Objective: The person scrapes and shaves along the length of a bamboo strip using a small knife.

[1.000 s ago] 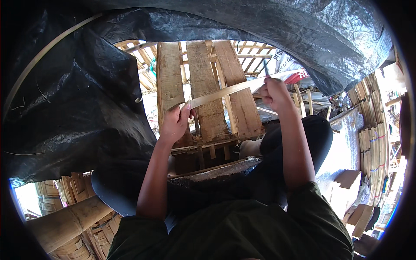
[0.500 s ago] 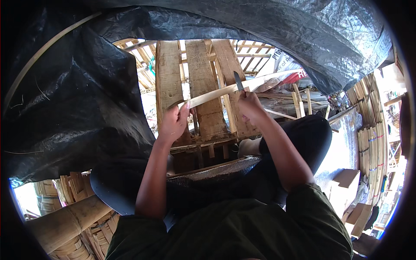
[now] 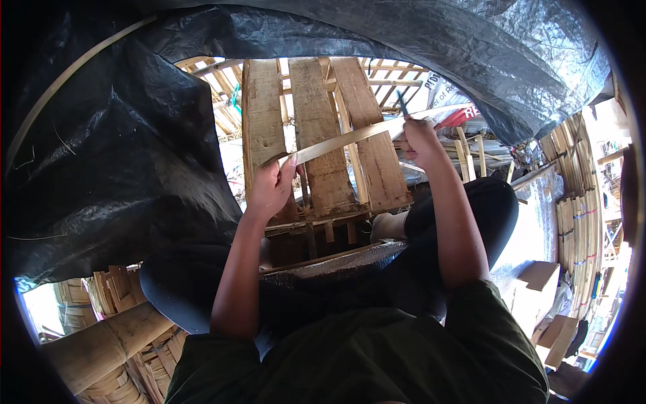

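A thin bamboo strip (image 3: 343,139) is pinched taut by the left hand (image 3: 269,188) at 9 o'clock while a knife (image 3: 402,102), gripped by the right hand (image 3: 420,138) at 3 o'clock, is set against it for shaving.

Pale tan bamboo strip (image 3: 343,138); black tarpaulin (image 3: 121,155); weathered brown pallet planks (image 3: 316,128)

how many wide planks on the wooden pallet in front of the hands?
3. Left plank above the left hand, middle plank behind the bamboo strip, right plank slanting beside the right hand. The black tarp may hide more.
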Demonstrator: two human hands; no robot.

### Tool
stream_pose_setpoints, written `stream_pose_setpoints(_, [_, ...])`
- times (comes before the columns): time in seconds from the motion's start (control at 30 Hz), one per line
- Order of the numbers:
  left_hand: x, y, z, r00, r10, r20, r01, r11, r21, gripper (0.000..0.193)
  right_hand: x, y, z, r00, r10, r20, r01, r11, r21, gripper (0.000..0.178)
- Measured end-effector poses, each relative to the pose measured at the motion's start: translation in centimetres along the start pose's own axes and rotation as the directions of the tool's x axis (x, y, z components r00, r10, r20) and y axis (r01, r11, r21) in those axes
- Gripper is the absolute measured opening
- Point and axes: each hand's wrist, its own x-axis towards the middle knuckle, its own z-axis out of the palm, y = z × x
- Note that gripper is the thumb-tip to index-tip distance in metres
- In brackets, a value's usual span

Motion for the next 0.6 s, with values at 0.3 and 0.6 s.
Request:
stream_pose_setpoints(0.3, [0.4, -0.5, 0.3, 0.999, 0.037, -0.02, -0.038, 0.999, -0.025, 0.035, 1.7, 0.7, -1.5, 0.999, 0.012, 0.042, -0.009, 0.998, -0.069, 0.028])
stream_pose_setpoints(0.6, [-0.3, 0.1, 0.7, 0.995, 0.058, -0.079, -0.061, 0.998, -0.031, 0.035, -0.3, 1.3, 0.7, 0.984, 0.157, 0.09, -0.151, 0.986, -0.067, 0.019])
